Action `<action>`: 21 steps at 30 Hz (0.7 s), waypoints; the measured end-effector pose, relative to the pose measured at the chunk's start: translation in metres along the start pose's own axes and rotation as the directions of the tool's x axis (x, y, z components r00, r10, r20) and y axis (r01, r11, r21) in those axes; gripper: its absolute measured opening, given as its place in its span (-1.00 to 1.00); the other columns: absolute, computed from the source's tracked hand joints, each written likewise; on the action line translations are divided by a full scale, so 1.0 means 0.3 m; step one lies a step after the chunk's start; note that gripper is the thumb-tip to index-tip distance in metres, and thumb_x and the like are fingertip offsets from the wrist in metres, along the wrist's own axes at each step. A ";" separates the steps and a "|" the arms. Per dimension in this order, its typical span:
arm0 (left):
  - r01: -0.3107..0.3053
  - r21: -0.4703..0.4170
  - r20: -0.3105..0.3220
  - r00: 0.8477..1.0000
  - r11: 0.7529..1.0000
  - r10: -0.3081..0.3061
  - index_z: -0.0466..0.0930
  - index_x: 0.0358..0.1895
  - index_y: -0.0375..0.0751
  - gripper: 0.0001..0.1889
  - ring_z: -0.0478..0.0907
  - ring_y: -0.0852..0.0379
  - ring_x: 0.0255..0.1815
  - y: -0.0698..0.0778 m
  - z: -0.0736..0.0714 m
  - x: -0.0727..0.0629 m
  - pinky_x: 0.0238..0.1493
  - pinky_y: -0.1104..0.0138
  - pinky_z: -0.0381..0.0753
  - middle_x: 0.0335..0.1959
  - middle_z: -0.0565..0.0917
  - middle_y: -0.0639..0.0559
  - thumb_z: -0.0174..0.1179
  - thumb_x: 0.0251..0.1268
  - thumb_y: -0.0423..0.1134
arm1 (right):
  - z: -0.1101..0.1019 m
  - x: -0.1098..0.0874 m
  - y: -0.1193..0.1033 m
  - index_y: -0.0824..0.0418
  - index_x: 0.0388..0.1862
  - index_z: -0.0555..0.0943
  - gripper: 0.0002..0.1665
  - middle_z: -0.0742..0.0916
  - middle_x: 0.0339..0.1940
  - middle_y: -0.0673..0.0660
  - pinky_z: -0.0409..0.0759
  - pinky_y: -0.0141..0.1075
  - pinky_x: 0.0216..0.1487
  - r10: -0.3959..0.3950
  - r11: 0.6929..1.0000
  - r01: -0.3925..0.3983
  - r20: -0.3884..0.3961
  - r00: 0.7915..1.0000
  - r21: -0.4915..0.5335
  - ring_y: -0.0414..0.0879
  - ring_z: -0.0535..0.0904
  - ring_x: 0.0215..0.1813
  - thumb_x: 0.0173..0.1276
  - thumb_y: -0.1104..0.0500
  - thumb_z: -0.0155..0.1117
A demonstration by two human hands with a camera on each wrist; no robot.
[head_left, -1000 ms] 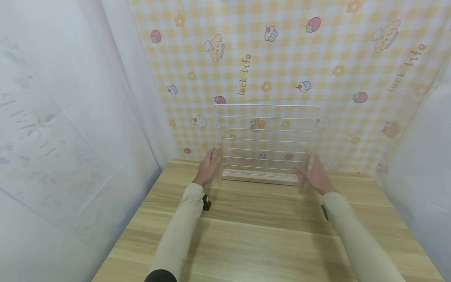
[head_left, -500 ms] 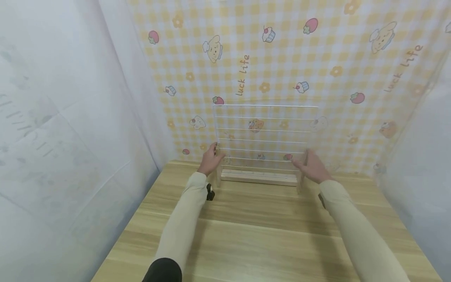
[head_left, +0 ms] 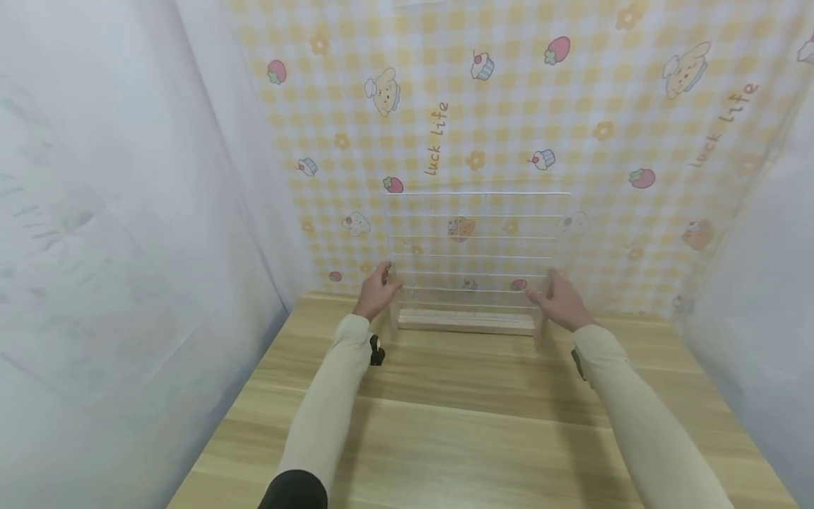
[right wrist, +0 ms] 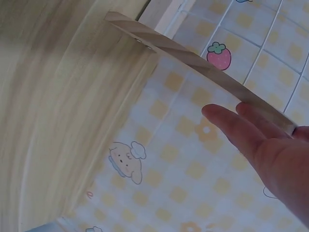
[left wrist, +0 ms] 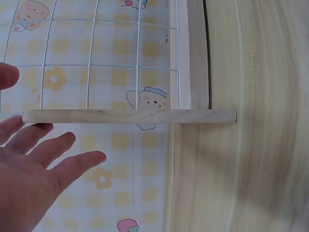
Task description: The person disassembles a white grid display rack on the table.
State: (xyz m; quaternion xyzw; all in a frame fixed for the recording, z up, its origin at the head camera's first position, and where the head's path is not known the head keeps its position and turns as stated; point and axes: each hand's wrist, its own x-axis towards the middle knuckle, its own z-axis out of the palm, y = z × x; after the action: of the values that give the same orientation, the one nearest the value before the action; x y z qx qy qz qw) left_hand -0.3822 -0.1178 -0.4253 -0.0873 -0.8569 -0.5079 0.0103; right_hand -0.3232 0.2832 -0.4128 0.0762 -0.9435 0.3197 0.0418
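Note:
A white wire grid rack (head_left: 477,193) stands upright at the back of the table, held between two wooden side boards with a wooden strip (head_left: 467,324) along its foot. My left hand (head_left: 375,292) is at the left side board (left wrist: 130,116); in the left wrist view its fingers spread along the outer face, fingertips right at the wood, while the thumb reaches over on the grid side, apart from the board. Opposite, my right hand (head_left: 564,300) lays fairly straight fingers against the outer face of the right side board (right wrist: 193,60). Its thumb reaches inward across the board.
Behind the rack hangs a yellow checkered cloth (head_left: 509,113) printed with cartoon figures. White sheets (head_left: 127,212) enclose the left and right sides. The wood-grain table (head_left: 477,438) extends forward beneath both sleeved arms.
Both hands have come in closer to the side boards, the right one moving left and the left one slightly forward. The head view has shifted slightly; the rack stays against the cloth.

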 end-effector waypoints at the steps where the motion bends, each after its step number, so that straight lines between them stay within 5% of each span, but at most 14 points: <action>1: -0.008 -0.008 -0.005 1.000 1.000 0.008 0.06 0.59 -0.14 -0.28 0.17 -0.27 0.59 -0.006 -0.004 -0.005 0.53 -0.09 0.29 0.61 0.17 -0.19 0.10 0.47 -0.05 | 0.001 0.002 0.000 0.49 0.29 0.19 -0.23 0.51 -0.25 0.27 0.48 -0.28 -0.31 0.002 1.000 -0.002 -0.004 1.000 0.004 0.05 0.46 -0.28 0.55 -0.17 0.04; 5: -0.044 -0.044 -0.037 0.998 0.998 0.042 0.22 0.52 -0.03 -0.41 0.21 -0.16 0.60 -0.041 -0.019 -0.025 0.56 -0.01 0.28 0.58 0.26 -0.07 0.11 0.49 -0.14 | 0.006 0.009 0.000 0.50 0.36 0.14 -0.18 0.48 -0.24 0.30 0.52 -0.14 -0.24 -0.003 1.000 0.004 -0.006 1.000 0.024 0.13 0.45 -0.24 0.54 -0.16 0.06; 8: -0.072 -0.064 -0.051 0.996 0.995 0.069 0.34 0.41 0.01 -0.53 0.23 -0.12 0.59 -0.064 -0.035 -0.044 0.58 0.02 0.27 0.55 0.32 -0.07 0.12 0.51 -0.13 | 0.009 0.015 -0.007 0.52 0.49 0.01 -0.09 0.50 0.02 0.53 0.56 0.16 0.05 -0.005 0.999 0.004 0.022 1.000 0.042 0.38 0.49 0.02 0.55 -0.13 0.06; 12: -0.115 -0.067 -0.053 0.992 0.991 0.112 0.40 0.22 -0.03 -0.67 0.31 -0.19 0.54 -0.090 -0.053 -0.074 0.48 -0.08 0.38 0.51 0.36 -0.19 0.12 0.52 -0.05 | 0.012 0.019 -0.019 0.52 0.58 -0.29 0.08 0.08 0.53 0.66 0.16 0.37 0.48 0.008 0.999 -0.012 0.101 0.995 0.037 0.58 0.10 0.50 0.58 -0.16 -0.01; 15: -0.150 -0.078 -0.064 0.987 0.986 0.145 0.40 0.12 -0.13 -0.72 0.41 -0.23 0.46 -0.105 -0.056 -0.094 0.39 -0.12 0.48 0.45 0.44 -0.26 0.13 0.52 -0.10 | 0.008 0.025 -0.028 0.52 0.56 -0.41 0.12 -0.11 0.57 0.61 0.00 0.36 0.54 0.012 1.000 -0.015 0.151 0.988 0.018 0.58 -0.08 0.55 0.60 -0.21 -0.08; 21: -0.143 -0.121 -0.065 0.989 0.982 0.136 0.50 0.11 -0.08 -0.75 0.59 -0.20 0.27 -0.112 -0.052 -0.143 0.23 -0.06 0.63 0.20 0.63 -0.18 0.20 0.47 -0.16 | 0.014 0.058 -0.018 0.49 0.56 -0.45 0.10 -0.14 0.58 0.59 0.00 0.33 0.55 0.014 1.000 -0.010 0.187 0.982 -0.025 0.58 -0.06 0.54 0.62 -0.24 -0.17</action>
State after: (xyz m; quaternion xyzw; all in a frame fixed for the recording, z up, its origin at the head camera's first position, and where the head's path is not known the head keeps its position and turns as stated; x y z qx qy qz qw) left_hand -0.3465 -0.1533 -0.4515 -0.1332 -0.8145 -0.5609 0.0645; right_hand -0.3395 0.2744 -0.4106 0.0997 -0.9475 0.2999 -0.0483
